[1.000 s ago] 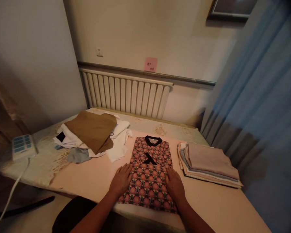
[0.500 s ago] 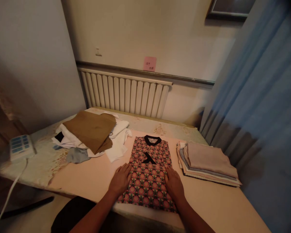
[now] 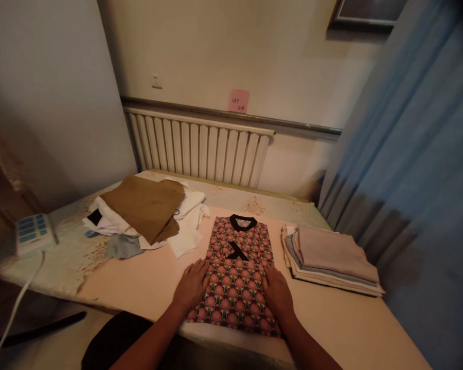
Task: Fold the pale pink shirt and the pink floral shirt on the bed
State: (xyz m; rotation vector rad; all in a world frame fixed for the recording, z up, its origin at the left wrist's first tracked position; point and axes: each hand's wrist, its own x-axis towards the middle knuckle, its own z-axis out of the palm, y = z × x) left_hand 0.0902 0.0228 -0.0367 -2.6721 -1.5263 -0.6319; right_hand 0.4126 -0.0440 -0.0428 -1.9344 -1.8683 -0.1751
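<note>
A patterned shirt (image 3: 235, 293) in pink, green and black lies folded on the table, its black collar (image 3: 243, 223) at the far end. Its lower part is folded up over the front, below a black strip (image 3: 237, 252) on the chest. My left hand (image 3: 193, 285) rests flat on the left edge of the fold, fingers stretched forward. On the opposite edge, my right hand (image 3: 277, 292) lies flat in the same way. Both hands touch the cloth without gripping it. The cloth under the palms is hidden.
Left of the shirt lies a loose heap of clothes with a brown garment (image 3: 144, 205) on top. A neat folded stack (image 3: 332, 257) sits to the right. A power strip (image 3: 34, 234) stands at the table's left end. Behind are a radiator (image 3: 200, 146) and a blue curtain (image 3: 416, 154).
</note>
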